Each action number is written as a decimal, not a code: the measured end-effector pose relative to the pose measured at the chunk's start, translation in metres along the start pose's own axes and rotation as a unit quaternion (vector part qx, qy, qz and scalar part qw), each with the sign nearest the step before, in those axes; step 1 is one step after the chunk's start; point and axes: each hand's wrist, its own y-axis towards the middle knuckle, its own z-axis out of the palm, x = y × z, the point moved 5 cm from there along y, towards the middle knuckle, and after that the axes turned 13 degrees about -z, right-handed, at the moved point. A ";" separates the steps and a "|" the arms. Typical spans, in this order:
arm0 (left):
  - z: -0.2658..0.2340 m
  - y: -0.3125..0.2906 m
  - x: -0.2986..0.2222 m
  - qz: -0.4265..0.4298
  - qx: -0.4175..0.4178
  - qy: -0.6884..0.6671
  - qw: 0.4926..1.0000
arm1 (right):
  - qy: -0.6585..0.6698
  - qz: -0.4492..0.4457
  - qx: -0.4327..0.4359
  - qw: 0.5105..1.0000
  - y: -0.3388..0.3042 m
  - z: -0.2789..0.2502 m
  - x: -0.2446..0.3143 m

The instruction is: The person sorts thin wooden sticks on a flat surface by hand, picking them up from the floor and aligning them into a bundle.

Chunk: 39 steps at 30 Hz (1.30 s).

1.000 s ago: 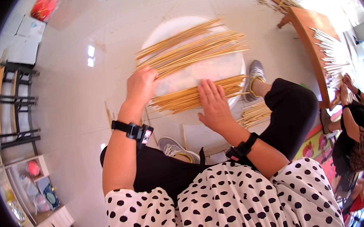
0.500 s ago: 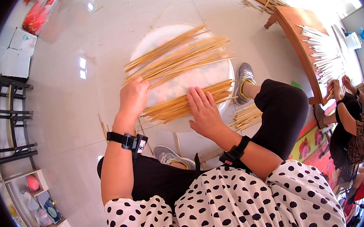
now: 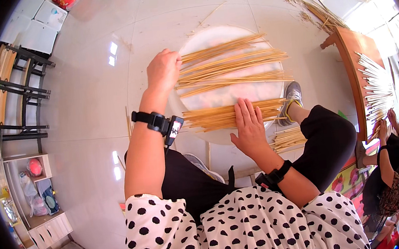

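Thin tan sticks lie in separate groups across a round white tabletop (image 3: 216, 94). My left hand (image 3: 164, 71) is closed at the left ends of the far group of sticks (image 3: 223, 49), its fingertips pinched on them. Below that group run a middle group (image 3: 237, 63) and a smaller group (image 3: 248, 79). My right hand (image 3: 249, 127) lies flat, fingers stretched out, on the dense near bundle of sticks (image 3: 211, 118). Both wrists wear black bands with small devices.
Another pile of sticks (image 3: 287, 139) lies low beside my right knee. To the right, a co-worker's hands (image 3: 386, 123) touch pale sticks (image 3: 373, 79) on a wooden table (image 3: 351, 62). Folded black-framed furniture (image 3: 23, 93) and a shelf unit (image 3: 38, 193) stand left.
My left hand has moved away from me, from the middle sticks' left ends to the far group's. The sticks lie less slanted in the picture. My right hand stays on the near bundle.
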 end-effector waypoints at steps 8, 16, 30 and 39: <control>0.037 0.015 -0.012 0.017 0.039 0.048 0.998 | 0.014 0.005 -0.014 1.000 -0.001 -0.001 -0.001; 0.044 0.016 -0.015 0.028 0.045 0.062 0.997 | -0.031 -0.011 0.010 0.999 -0.002 0.006 -0.002; -0.004 -0.004 -0.032 0.062 0.077 -0.055 0.994 | -0.003 -0.016 -0.052 0.999 -0.001 -0.006 0.001; 0.015 -0.067 -0.040 0.095 0.317 -0.095 0.939 | -0.023 -0.014 -0.071 0.997 0.000 -0.002 0.001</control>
